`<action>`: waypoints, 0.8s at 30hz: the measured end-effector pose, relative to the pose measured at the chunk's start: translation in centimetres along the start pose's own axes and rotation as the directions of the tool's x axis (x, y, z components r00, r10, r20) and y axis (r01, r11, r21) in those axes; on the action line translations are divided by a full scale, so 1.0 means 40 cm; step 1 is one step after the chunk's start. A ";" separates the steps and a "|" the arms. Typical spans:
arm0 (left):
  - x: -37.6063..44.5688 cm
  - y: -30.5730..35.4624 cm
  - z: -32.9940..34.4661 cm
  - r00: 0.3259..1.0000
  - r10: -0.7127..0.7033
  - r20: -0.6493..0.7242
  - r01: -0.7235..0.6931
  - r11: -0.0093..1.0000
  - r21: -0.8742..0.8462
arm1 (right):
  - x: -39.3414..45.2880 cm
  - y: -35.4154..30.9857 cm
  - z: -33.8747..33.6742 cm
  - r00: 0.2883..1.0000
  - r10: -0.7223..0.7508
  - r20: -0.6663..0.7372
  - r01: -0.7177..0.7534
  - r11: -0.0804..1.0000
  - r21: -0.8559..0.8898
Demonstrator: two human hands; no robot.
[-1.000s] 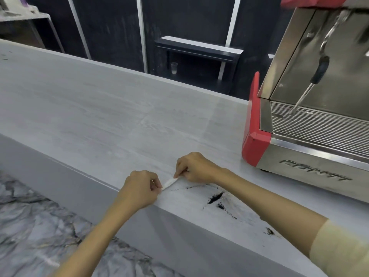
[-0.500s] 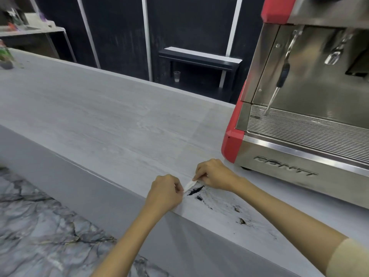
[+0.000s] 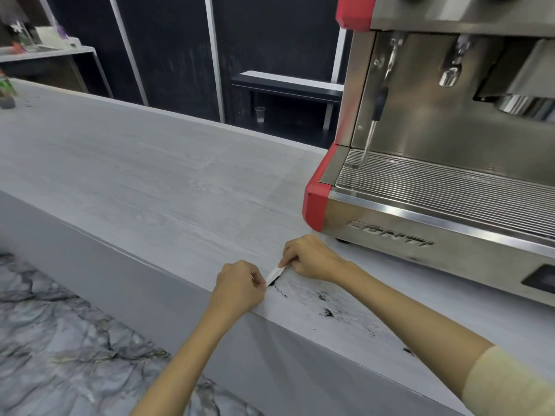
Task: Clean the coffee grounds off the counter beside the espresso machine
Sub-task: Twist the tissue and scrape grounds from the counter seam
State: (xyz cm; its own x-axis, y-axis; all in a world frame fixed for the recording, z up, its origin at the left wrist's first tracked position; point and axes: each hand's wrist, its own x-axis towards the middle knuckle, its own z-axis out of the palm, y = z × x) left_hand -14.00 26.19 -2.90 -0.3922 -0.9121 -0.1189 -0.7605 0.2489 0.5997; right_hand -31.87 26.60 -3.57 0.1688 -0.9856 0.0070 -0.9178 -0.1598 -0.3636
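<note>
Dark coffee grounds (image 3: 322, 298) lie smeared on the pale grey counter (image 3: 150, 181), near its front edge and left of the espresso machine (image 3: 444, 163). A small white strip, paper or card (image 3: 274, 273), stands on edge on the counter at the left end of the smear, with a little heap of grounds against it. My left hand (image 3: 240, 285) pinches its near end at the counter's edge. My right hand (image 3: 309, 258) pinches its far end. Both hands have curled fingers.
The steel and red espresso machine stands close on the right, with its steam wand (image 3: 375, 115) hanging over the drip tray. A small potted plant (image 3: 6, 94) sits at the counter's far left. Beyond the counter are a dark shelf and a plastic cup (image 3: 260, 114). Marble floor lies below.
Both hands have slid the strip along the counter through the grounds, leaving a smear behind it. The view has turned so the machine looms larger.
</note>
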 end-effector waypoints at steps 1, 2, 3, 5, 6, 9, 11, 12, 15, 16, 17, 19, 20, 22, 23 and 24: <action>-0.005 0.005 0.007 1.000 -0.001 -0.001 0.001 1.000 -0.002 | -0.008 0.004 -0.002 1.000 0.000 -0.001 0.000 1.000 -0.002; -0.010 0.011 0.015 1.000 -0.002 -0.002 0.002 1.000 -0.004 | -0.018 0.008 -0.004 1.000 0.000 -0.001 0.000 1.000 -0.005; -0.015 0.017 0.023 1.000 -0.004 -0.003 0.004 1.000 -0.007 | -0.029 0.012 -0.007 1.000 0.000 -0.001 0.000 1.000 -0.008; -0.024 0.030 0.040 1.000 -0.010 -0.003 0.010 1.000 -0.017 | -0.051 0.020 -0.011 1.000 -0.003 -0.009 0.003 1.000 -0.014; -0.029 0.036 0.049 1.000 -0.008 -0.004 0.008 1.000 -0.019 | -0.062 0.023 -0.013 1.000 -0.004 -0.013 0.003 1.000 -0.022; -0.045 0.056 0.076 1.000 0.013 -0.004 -0.013 1.000 -0.014 | -0.098 0.036 -0.019 1.000 -0.002 -0.007 0.001 0.999 -0.037; -0.057 0.071 0.094 1.000 0.025 -0.004 -0.025 1.000 -0.014 | -0.123 0.047 -0.023 1.000 0.011 -0.004 -0.011 0.999 -0.035; -0.064 0.079 0.103 1.000 0.029 -0.003 -0.029 0.999 -0.015 | -0.135 0.052 -0.025 1.000 0.019 -0.005 -0.020 0.999 -0.034; -0.081 0.105 0.129 0.999 0.049 0.008 -0.048 0.999 -0.017 | -0.175 0.069 -0.032 0.999 0.037 -0.010 -0.037 0.999 -0.035; -0.087 0.114 0.138 0.999 0.053 0.014 -0.052 0.998 -0.020 | -0.189 0.073 -0.035 0.999 0.039 -0.013 -0.039 0.999 -0.036; -0.094 0.124 0.146 0.998 0.057 0.017 -0.057 0.998 -0.022 | -0.203 0.078 -0.037 0.999 0.040 -0.017 -0.041 0.999 -0.035; -0.107 0.143 0.161 0.997 0.073 0.021 -0.072 0.997 -0.025 | -0.231 0.089 -0.043 0.999 0.044 -0.028 -0.045 0.998 -0.034; -0.114 0.153 0.168 0.996 0.082 0.024 -0.081 0.996 -0.023 | -0.247 0.094 -0.046 0.998 0.047 -0.033 -0.049 0.998 -0.036; -0.127 0.171 0.182 0.994 0.098 0.038 -0.098 0.995 -0.018 | -0.278 0.106 -0.050 0.997 0.059 -0.045 -0.061 0.997 -0.042; -0.133 0.180 0.190 0.993 0.106 0.048 -0.106 0.994 -0.019 | -0.295 0.112 -0.052 0.997 0.066 -0.051 -0.068 0.997 -0.043; -0.139 0.188 0.199 0.992 0.112 0.059 -0.111 0.994 -0.021 | -0.313 0.118 -0.053 0.996 0.074 -0.056 -0.076 0.996 -0.044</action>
State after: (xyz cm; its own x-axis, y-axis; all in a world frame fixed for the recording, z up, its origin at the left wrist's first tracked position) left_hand -21.64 35.70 -4.03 -0.5050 -0.8577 -0.0972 -0.7014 0.3421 0.6253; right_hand -39.06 38.06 -3.39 0.0802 -0.9962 0.0328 -0.9429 -0.0865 -0.3217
